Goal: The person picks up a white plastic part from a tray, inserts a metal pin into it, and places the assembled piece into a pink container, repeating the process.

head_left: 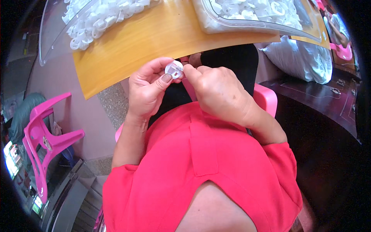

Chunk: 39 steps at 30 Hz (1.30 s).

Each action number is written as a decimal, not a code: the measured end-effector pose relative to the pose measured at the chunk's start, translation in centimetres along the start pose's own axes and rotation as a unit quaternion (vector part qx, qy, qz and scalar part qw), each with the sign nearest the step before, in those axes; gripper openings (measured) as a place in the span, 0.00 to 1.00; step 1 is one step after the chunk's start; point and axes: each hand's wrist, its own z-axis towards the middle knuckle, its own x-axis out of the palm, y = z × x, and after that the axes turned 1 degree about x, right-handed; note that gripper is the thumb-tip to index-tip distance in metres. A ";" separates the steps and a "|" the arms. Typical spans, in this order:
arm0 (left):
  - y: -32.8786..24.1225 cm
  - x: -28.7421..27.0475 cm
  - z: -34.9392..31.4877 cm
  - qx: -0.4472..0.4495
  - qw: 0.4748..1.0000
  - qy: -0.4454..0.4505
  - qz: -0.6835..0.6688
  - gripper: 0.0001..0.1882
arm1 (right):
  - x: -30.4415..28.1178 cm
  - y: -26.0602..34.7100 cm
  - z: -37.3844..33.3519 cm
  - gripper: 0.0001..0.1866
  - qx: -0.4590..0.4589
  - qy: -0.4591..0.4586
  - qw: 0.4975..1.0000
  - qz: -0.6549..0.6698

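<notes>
My left hand (143,91) pinches a small round white plastic part (172,72) between thumb and fingers, just off the table's near edge and above my lap. The part's open side faces up and shows a recess with a small slot. Close against its right side is my right hand (222,91), its fingers closed in a pinch. A thin greyish sliver shows at those fingertips, over the part. Whatever the right fingers grip is too small and too covered to name.
Heaps of white plastic pieces (94,29) fill a clear bin (52,36) at the left. A second clear bin (266,26) stands right on the yellow-brown table (131,52). A pink stool (36,133) lies left; a white sack (303,60) and another person (339,31) are right.
</notes>
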 end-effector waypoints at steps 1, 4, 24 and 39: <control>0.0 0.1 0.0 0.005 1.000 -0.001 0.006 0.16 | -0.2 0.3 0.0 0.12 0.003 0.002 1.000 -0.030; 0.0 0.1 -0.1 0.019 0.999 0.001 0.031 0.16 | -0.3 0.7 0.2 0.12 -0.004 0.008 0.998 -0.069; 0.0 -0.5 0.0 0.026 0.998 -0.043 0.025 0.18 | 2.9 -0.3 0.4 0.16 0.072 -0.043 0.949 0.305; 0.5 0.1 -0.2 0.075 0.991 -0.050 0.096 0.18 | 5.2 0.0 0.0 0.22 -0.012 -0.150 0.972 0.180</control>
